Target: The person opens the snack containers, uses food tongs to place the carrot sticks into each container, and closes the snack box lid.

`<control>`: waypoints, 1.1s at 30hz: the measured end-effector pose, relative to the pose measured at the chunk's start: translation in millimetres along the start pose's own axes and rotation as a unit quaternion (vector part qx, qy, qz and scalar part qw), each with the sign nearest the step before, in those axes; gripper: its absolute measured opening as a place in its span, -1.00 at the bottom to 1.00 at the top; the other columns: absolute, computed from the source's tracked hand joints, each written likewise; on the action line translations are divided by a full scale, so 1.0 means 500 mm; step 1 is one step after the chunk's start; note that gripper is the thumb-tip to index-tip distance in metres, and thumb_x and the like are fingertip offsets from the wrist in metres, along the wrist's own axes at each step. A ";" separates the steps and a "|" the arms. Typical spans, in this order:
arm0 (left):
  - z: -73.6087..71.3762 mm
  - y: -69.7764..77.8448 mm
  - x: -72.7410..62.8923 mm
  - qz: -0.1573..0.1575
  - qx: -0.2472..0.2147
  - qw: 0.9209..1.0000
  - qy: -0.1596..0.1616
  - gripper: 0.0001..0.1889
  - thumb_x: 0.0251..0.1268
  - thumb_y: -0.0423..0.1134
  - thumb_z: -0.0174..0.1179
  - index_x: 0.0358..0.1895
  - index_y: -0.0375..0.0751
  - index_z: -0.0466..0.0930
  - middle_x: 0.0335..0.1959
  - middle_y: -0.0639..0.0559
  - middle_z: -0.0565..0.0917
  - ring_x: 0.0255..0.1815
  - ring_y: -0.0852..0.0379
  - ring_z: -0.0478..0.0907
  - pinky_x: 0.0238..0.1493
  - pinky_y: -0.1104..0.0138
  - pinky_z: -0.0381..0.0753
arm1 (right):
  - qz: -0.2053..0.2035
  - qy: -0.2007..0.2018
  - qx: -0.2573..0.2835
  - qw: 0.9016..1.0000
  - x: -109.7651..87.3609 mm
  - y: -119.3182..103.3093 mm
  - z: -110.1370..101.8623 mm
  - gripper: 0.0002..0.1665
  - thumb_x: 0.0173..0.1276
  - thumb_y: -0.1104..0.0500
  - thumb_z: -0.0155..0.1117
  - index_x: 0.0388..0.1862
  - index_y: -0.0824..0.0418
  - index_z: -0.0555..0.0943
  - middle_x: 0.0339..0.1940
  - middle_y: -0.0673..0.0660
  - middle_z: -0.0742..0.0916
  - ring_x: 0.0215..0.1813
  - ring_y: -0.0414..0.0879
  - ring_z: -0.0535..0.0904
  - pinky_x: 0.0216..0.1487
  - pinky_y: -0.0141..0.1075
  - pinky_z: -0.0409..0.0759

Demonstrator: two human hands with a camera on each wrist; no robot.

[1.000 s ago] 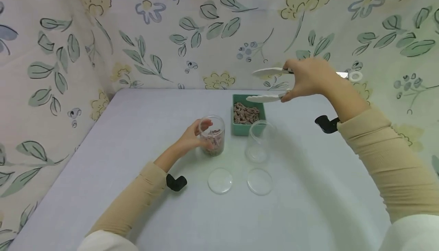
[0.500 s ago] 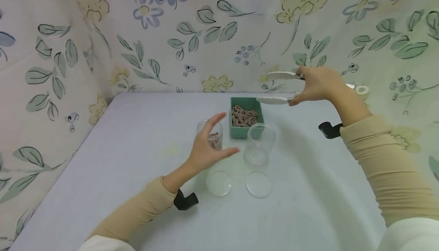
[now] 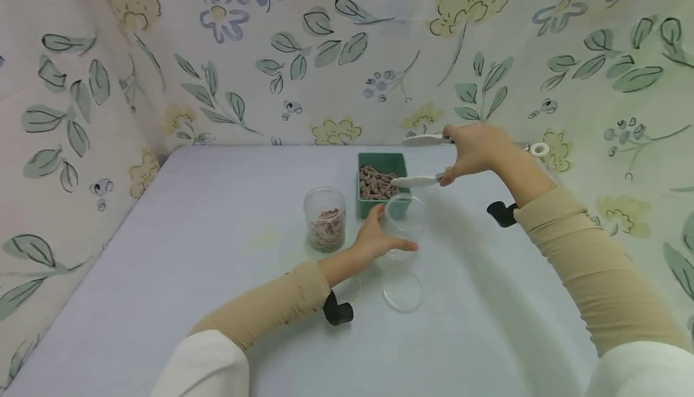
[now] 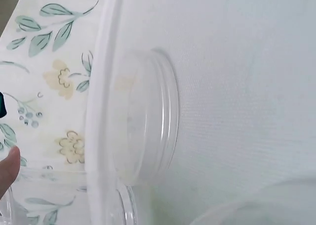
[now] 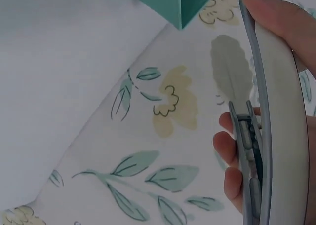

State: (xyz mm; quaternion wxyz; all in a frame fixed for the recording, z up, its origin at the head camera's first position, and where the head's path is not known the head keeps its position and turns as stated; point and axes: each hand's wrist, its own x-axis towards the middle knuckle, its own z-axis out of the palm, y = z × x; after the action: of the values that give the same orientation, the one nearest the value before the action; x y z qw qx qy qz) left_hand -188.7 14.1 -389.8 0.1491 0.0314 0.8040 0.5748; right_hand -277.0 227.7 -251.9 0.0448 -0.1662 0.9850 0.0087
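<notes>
My left hand (image 3: 376,238) is at the left side of an empty clear jar (image 3: 409,213), fingers spread and thumb across its front. To the left stands a matching jar (image 3: 327,231), roughly half filled with brown, twisted pieces. Up at the right, my right hand (image 3: 477,147) holds white-tipped tongs (image 3: 416,181) with their arms apart, the lower tip over the green container (image 3: 384,209). More brown pieces (image 3: 375,183) lie in that container. In the right wrist view, thumb and fingers grip the tongs (image 5: 284,116) from both sides.
One clear round lid (image 3: 402,291) lies flat in front of the empty jar. A second lid (image 3: 351,288) is partly hidden by my left forearm. Floral cloth (image 3: 336,53) rises behind the white table (image 3: 217,222).
My left hand has let go of the filled jar and moved right to the empty one. The tongs in my right hand have come down slightly.
</notes>
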 end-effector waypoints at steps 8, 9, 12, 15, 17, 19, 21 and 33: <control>-0.016 -0.009 0.006 0.018 0.007 1.000 0.001 -0.27 -0.13 -0.24 0.56 0.10 -0.21 0.27 0.16 -0.15 0.44 0.24 -0.11 0.38 0.22 0.05 0.42 | -0.027 -0.036 -0.003 0.999 0.062 -0.047 0.019 -0.03 -0.13 -0.19 0.56 0.17 0.30 0.42 0.02 0.26 0.66 -0.06 0.14 0.59 -0.12 0.07 0.58; -0.022 -0.009 0.001 0.019 0.007 1.000 -0.002 -0.27 -0.12 -0.25 0.55 0.10 -0.21 0.26 0.16 -0.17 0.44 0.24 -0.12 0.38 0.21 0.04 0.42 | -0.025 -0.048 -0.007 0.999 0.071 -0.052 0.018 -0.01 -0.13 -0.20 0.56 0.19 0.29 0.41 0.06 0.26 0.65 -0.02 0.15 0.58 -0.10 0.09 0.57; -0.038 -0.008 -0.014 0.016 0.014 1.000 -0.006 -0.24 -0.11 -0.24 0.55 0.15 -0.23 0.24 0.21 -0.19 0.41 0.29 -0.13 0.35 0.24 0.03 0.40 | -0.018 -0.082 -0.026 0.996 0.097 -0.068 0.017 0.00 -0.14 -0.24 0.53 0.22 0.25 0.42 0.08 0.23 0.64 0.04 0.17 0.56 -0.07 0.16 0.53; -0.048 -0.009 -0.023 -0.002 0.018 1.000 -0.007 -0.21 -0.08 -0.17 0.54 0.19 -0.24 0.24 0.25 -0.20 0.40 0.31 -0.13 0.33 0.27 0.04 0.38 | -0.016 -0.110 -0.032 0.993 0.119 -0.082 0.018 0.02 -0.13 -0.25 0.52 0.25 0.24 0.42 0.11 0.22 0.62 0.08 0.19 0.53 0.00 0.24 0.47; -0.052 -0.012 -0.028 -0.016 0.019 1.000 -0.006 -0.20 -0.09 -0.13 0.55 0.20 -0.23 0.25 0.26 -0.19 0.40 0.32 -0.13 0.33 0.28 0.04 0.37 | -0.018 -0.123 -0.028 0.992 0.132 -0.089 0.023 0.00 -0.13 -0.23 0.53 0.23 0.24 0.43 0.10 0.22 0.62 0.07 0.19 0.53 0.03 0.24 0.44; -0.052 -0.017 -0.031 -0.024 0.019 1.000 -0.003 -0.21 -0.12 -0.13 0.56 0.17 -0.22 0.27 0.25 -0.19 0.42 0.31 -0.13 0.34 0.28 0.05 0.38 | -0.018 -0.134 -0.021 0.991 0.141 -0.094 0.026 -0.01 -0.14 -0.20 0.54 0.22 0.26 0.43 0.09 0.23 0.61 0.05 0.18 0.53 0.03 0.21 0.45; -0.050 -0.023 -0.033 -0.028 0.020 0.999 -0.003 -0.22 -0.14 -0.14 0.58 0.14 -0.21 0.29 0.24 -0.19 0.42 0.30 -0.12 0.35 0.27 0.06 0.39 | -0.015 -0.144 -0.007 0.989 0.148 -0.092 0.032 -0.01 -0.16 -0.17 0.56 0.20 0.27 0.43 0.05 0.23 0.61 -0.01 0.15 0.53 0.00 0.15 0.48; -0.059 -0.033 -0.033 -0.001 0.012 1.000 0.001 -0.31 -0.12 -0.24 0.56 0.08 -0.22 0.32 0.15 -0.17 0.44 0.25 -0.10 0.37 0.26 0.09 0.39 | -0.026 -0.173 -0.058 0.983 0.165 -0.152 0.033 0.16 -0.18 -0.15 0.57 0.37 0.30 0.32 0.18 0.29 0.57 0.07 0.20 0.52 0.09 0.16 0.47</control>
State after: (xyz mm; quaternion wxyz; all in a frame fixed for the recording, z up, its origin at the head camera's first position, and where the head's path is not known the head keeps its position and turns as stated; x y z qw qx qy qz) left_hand -179.1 -22.1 -393.0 0.1483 0.0315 0.8110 0.5651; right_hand -328.5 129.6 -276.3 0.2049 -0.1900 0.9556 0.0935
